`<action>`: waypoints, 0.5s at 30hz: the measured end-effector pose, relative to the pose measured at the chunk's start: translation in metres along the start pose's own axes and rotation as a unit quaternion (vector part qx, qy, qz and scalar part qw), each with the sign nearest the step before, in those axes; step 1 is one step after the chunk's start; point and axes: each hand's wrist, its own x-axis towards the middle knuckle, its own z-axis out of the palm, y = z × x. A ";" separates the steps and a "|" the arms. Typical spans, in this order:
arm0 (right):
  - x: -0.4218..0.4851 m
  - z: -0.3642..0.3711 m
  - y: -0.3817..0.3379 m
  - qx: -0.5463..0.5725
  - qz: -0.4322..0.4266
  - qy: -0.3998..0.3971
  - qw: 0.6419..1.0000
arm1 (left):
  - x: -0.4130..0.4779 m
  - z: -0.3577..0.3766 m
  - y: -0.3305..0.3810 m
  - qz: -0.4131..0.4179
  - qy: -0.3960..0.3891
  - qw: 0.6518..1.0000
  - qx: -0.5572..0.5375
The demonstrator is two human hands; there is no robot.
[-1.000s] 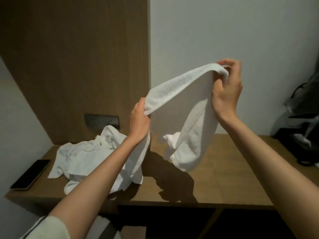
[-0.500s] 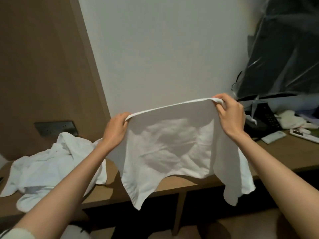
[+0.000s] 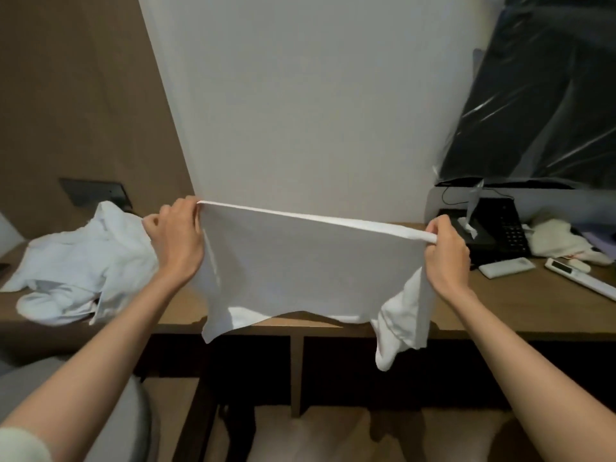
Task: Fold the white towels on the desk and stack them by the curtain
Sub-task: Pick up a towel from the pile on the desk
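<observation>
A white towel [image 3: 300,261] hangs stretched flat between my hands above the front edge of the wooden desk [image 3: 500,305]. My left hand [image 3: 178,238] grips its top left corner. My right hand [image 3: 445,253] grips the top right corner, and a loose end droops below that hand past the desk edge. A crumpled heap of white towels [image 3: 83,261] lies on the desk to the left of my left hand. The towel's lower edge hangs over the desk front.
A black phone set [image 3: 500,228] stands at the right back, with a white remote [image 3: 506,266], a second white remote [image 3: 566,268] and a cream cloth [image 3: 553,238] beside it. Dark plastic-wrapped fabric [image 3: 540,95] hangs at upper right. A wall socket [image 3: 93,191] sits behind the heap.
The towel went from bunched and raised to pulled taut and flat between both hands, which spread apart and lowered. The view swung right along the desk.
</observation>
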 end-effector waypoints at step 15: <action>0.024 0.038 -0.025 0.178 0.090 0.176 0.964 | 0.007 0.002 0.008 -0.083 0.120 0.988 0.052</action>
